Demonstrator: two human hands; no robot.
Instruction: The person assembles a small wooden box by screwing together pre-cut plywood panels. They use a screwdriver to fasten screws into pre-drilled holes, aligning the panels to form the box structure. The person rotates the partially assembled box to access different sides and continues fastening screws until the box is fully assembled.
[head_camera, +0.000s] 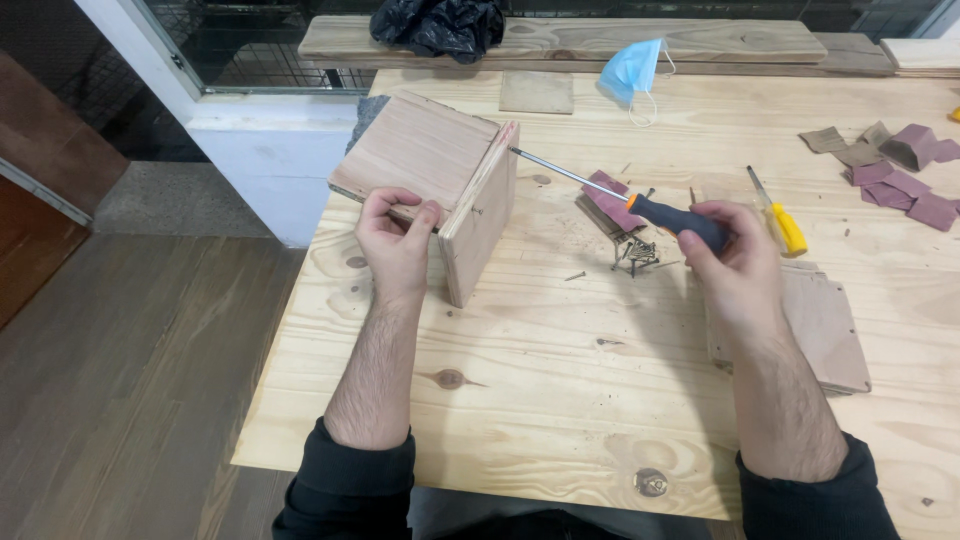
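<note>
left hand (398, 238) clamps wooden box (440, 185) | right hand (735, 255) grips screwdriver (610, 190), tip at box edge | risk: tip slips, gouging the wood

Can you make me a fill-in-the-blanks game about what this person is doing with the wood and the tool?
1. The right hand holds a ____ with a black and orange handle.
2. The left hand steadies two joined ____ boards.
3. The spare screwdriver on the table has a ____ handle.
4. A small pile of ____ lies under the shaft.

Missing words: screwdriver; wooden; yellow; screws
</note>
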